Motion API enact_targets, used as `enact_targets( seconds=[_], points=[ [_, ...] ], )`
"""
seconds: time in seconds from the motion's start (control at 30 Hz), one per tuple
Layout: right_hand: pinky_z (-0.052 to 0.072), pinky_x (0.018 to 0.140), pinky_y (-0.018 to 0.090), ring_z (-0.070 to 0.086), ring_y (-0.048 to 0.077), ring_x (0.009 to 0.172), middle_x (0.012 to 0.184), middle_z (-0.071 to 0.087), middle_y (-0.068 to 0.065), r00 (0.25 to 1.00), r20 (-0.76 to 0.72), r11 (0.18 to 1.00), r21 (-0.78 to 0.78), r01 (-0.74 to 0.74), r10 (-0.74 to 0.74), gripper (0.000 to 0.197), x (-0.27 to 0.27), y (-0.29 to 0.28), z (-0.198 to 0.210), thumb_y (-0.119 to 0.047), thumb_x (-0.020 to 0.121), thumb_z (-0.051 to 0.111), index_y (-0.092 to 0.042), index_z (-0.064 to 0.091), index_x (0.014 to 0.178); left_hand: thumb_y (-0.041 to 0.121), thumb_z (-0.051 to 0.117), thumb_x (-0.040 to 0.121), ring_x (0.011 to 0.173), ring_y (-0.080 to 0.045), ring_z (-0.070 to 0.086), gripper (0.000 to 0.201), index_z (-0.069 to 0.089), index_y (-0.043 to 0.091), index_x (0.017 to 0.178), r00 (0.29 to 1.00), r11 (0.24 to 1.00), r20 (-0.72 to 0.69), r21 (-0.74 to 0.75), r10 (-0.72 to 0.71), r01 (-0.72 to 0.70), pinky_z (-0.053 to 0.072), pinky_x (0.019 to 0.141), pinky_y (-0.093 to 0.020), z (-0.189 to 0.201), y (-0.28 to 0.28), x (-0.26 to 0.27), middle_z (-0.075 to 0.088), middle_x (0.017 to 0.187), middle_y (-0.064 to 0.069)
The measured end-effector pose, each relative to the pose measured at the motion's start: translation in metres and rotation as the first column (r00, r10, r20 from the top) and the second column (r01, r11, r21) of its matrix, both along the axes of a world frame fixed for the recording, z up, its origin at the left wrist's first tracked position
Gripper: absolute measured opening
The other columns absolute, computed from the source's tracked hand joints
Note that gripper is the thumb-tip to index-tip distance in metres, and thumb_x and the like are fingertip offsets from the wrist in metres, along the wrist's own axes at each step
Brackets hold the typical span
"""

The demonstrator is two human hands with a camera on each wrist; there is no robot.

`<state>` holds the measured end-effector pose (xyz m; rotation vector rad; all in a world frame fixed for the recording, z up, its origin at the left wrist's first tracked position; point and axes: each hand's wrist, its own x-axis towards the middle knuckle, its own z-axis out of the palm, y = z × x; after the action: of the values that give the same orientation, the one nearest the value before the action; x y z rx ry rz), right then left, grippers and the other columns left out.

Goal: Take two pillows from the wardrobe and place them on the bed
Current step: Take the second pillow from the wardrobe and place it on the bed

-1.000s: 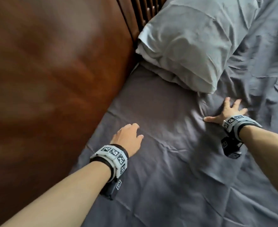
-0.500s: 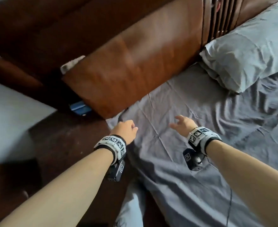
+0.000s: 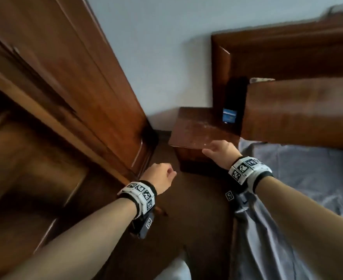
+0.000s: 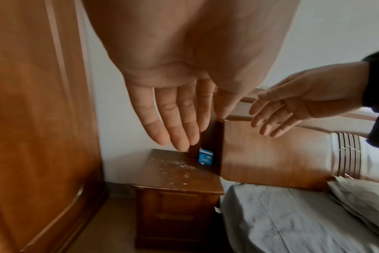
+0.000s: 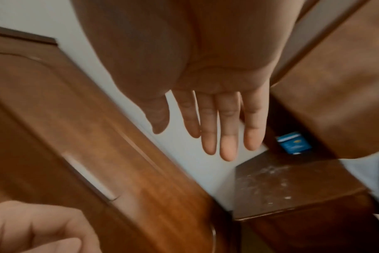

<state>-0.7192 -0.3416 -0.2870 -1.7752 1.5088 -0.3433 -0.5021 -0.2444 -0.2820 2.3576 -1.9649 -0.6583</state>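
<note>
progress: one pillow [image 4: 364,202] lies on the bed [image 4: 292,222] at the far right, its end against the headboard [image 4: 270,150]; judged from this, the first half of the task is done and a second pillow is yet to be fetched; no second pillow shows in any view, and its place inside the wardrobe [image 3: 71,81] cannot be told; neither hand carries anything.

surroundings, largest first: the wardrobe fills the left of the scene, brown wood, a door [image 4: 39,119] with a long metal handle facing the person; whether the compartment that holds the pillows stands open cannot be told, the left part of the head view being blurred; the bed occupies the right, covered by a grey sheet [image 3: 308,178] that hangs down its near side; the headboard stands at the far right; a nightstand [image 3: 203,130] sits in the far corner between wardrobe and bed, its top speckled with pale marks; a small blue box [image 3: 229,116] stands at the back of the nightstand, beside the headboard.

hands: the left hand [image 3: 160,177] hangs near the wardrobe door, fingers straight and together in its wrist view, holding nothing; the right hand [image 3: 221,151] hovers in front of the nightstand, fingers extended and slightly spread, holding nothing.

obstructions: the passage between wardrobe and bed looks narrow; the nightstand closes its far end; the wardrobe door may need opening before the reach, as a judgement only.
</note>
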Motion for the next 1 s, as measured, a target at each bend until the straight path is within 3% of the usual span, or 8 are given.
enact_targets(
  seconds=[0.17,0.33,0.53,0.7,0.9,1.0],
  points=[
    [0.049,0.079,0.032,0.065,0.029,0.094,0.095,0.071,0.010,0.959,-0.012,0.954,-0.093,-0.284,0.284,0.023,0.125,0.040,0.055,-0.039,0.086,0.062,-0.016,0.062,0.081,0.043,0.053,0.093,0.095,-0.025,0.068,0.026,0.068,0.023,0.098,0.977,0.973,-0.018,-0.084,0.214,-0.215,0.055,0.084,-0.039,0.028,0.075,0.092,0.073,0.100,-0.001],
    [0.051,0.076,0.032,0.066,0.029,0.085,0.079,0.067,0.007,0.895,-0.027,0.885,-0.137,-0.445,0.446,0.020,0.215,0.094,0.092,-0.036,0.087,0.061,-0.017,0.064,0.078,0.043,0.051,0.094,0.097,-0.028,0.068,0.027,0.068,0.022,0.098,0.941,0.937,0.023,-0.101,0.339,-0.335,0.055,0.081,-0.038,0.048,0.143,0.180,0.074,0.099,-0.003],
    [0.053,0.085,0.038,0.064,0.028,0.094,0.098,0.070,0.010,0.809,-0.102,0.795,-0.148,-0.588,0.579,0.027,0.300,0.163,0.130,-0.044,0.089,0.056,-0.018,0.067,0.089,0.042,0.053,0.094,0.092,-0.025,0.069,0.027,0.067,0.021,0.100,0.887,0.881,0.058,-0.166,0.458,-0.443,0.057,0.081,-0.039,0.089,0.211,0.283,0.074,0.099,-0.004],
    [0.055,0.083,0.040,0.065,0.025,0.091,0.094,0.069,0.008,0.738,-0.107,0.719,-0.172,-0.674,0.666,0.028,0.371,0.194,0.158,-0.043,0.090,0.056,-0.018,0.067,0.087,0.041,0.051,0.094,0.099,-0.026,0.068,0.030,0.066,0.021,0.111,0.826,0.810,0.062,-0.249,0.560,-0.531,0.056,0.084,-0.040,0.136,0.247,0.353,0.073,0.110,-0.002],
    [0.056,0.077,0.039,0.066,0.025,0.079,0.081,0.068,0.008,0.637,-0.109,0.596,-0.260,-0.759,0.763,0.027,0.473,0.190,0.194,-0.043,0.087,0.058,-0.017,0.066,0.083,0.039,0.053,0.094,0.108,-0.028,0.065,0.033,0.063,0.017,0.118,0.690,0.653,0.013,-0.337,0.724,-0.679,0.052,0.090,-0.036,0.180,0.283,0.428,0.070,0.120,-0.006],
    [0.047,0.066,0.029,0.062,0.022,0.077,0.077,0.063,0.002,0.615,-0.081,0.572,-0.291,-0.767,0.784,0.024,0.526,0.186,0.209,-0.040,0.087,0.061,-0.016,0.063,0.081,0.038,0.054,0.093,0.111,-0.032,0.062,0.036,0.064,0.016,0.119,0.598,0.544,0.013,-0.429,0.802,-0.721,0.050,0.092,-0.037,0.200,0.313,0.455,0.068,0.121,-0.010]
  ],
)
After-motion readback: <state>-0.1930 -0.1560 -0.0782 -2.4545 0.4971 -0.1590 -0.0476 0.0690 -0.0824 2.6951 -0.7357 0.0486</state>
